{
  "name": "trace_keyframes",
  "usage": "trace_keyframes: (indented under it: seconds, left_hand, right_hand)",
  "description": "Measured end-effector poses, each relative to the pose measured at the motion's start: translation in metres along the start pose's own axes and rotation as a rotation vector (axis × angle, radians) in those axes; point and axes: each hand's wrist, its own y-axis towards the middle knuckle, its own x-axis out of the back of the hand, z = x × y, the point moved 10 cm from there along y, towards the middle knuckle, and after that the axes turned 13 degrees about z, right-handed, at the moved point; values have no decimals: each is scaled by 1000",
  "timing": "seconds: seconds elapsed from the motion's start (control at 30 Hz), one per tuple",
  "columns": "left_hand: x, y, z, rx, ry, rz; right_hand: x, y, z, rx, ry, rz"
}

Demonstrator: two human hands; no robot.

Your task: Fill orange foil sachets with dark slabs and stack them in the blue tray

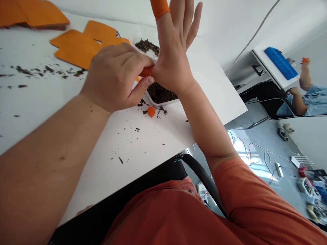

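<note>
Here our left hand (pixel 114 76) pinches an orange finger cot (pixel 146 71) on our splayed right hand (pixel 173 58), above the tray (pixel 163 98).

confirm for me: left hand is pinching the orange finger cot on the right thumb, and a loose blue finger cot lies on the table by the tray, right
Not quite. In the head view the loose finger cot on the table by the tray is orange, not blue. The left hand does pinch the orange cot on the right hand thumb.

White wall (pixel 230 20); pale floor (pixel 255 149) (cable-strewn); second desk (pixel 270 68) beyond.
</note>
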Motion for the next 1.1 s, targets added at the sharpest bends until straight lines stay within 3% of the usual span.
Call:
trace_keyframes:
  seconds: [0.13,0.37,0.5,0.7,0.93,1.1]
  left_hand:
    - [-1,1,0,12,38,23]
    - [-6,3,9,105,-55,85]
    - [-6,2,8,78,18,51]
    - [-1,-4,4,10,100,-34]
    - [1,-4,0,-80,133,-34]
    - [7,-4,-3,-72,51,-73]
  right_hand:
    - [6,-2,2,-64,-95,75]
    - [-1,2,-4,1,4,-36]
    - [1,4,-6,39,61,-90]
    - [-1,1,-4,-67,-153,75]
    - [0,2,-3,9,-191,-4]
    - [16,-7,0,103,-158,-87]
